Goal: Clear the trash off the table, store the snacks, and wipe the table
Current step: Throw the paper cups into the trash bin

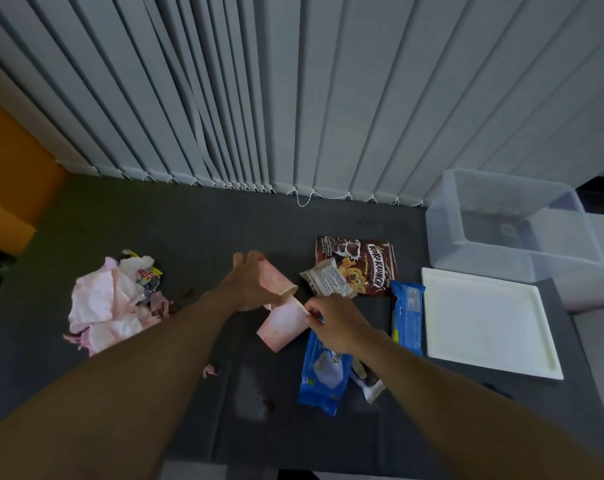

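Pale grey vertical blinds (293,98) covered the whole far side behind the table (207,216), their slats hanging close together and linked along the bottom by a white bead chain (307,199) that sagged in one loop. An orange wall (13,161) stood at the far left, and a strip of pale floor (598,341) showed past the table's right edge. The light was dim, and the tabletop was dark grey

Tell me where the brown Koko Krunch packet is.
The brown packet lies right of centre, head view, left of the clear plastic tub, partly under a white wrapper.
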Available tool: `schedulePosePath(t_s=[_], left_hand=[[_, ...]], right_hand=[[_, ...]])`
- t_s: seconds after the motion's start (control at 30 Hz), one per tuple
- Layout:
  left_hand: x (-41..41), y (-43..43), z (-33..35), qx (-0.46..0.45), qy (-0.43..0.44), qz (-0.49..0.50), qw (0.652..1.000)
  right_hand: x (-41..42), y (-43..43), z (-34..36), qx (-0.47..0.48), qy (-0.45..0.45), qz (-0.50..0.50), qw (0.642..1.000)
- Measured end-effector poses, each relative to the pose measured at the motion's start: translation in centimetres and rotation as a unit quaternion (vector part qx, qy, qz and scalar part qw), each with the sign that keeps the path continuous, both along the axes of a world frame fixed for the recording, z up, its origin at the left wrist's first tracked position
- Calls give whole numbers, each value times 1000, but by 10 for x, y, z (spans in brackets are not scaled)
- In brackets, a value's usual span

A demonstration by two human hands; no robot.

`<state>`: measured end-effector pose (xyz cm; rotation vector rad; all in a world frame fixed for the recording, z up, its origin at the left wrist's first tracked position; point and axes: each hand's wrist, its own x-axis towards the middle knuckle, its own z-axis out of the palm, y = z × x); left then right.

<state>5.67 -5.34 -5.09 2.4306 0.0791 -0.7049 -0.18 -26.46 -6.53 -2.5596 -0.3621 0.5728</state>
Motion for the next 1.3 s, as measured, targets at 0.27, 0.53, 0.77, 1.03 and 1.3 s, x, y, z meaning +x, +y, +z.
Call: schedulePosePath(t_s=[0.27, 0.53, 0.77, 1.03, 1.3], left_hand=[[-20, 24, 13, 24, -41, 71, 996], [-62, 79, 36, 52, -81, 180, 979], [-108, 139, 61, 41, -115, 253, 960], [-189, 232, 72, 62, -109, 375, 918], [-285, 311, 58, 65, -84, 491, 865]], right_hand=[[9, 13, 11, 42, 3, -11, 999], [14, 59, 36, 76, -36, 13, 996], [16, 125, 50, 120, -74, 68, 988], [-16, 234, 59, 126, -58, 178, 974], [-73, 337, 59, 114, -69, 233, 963]])
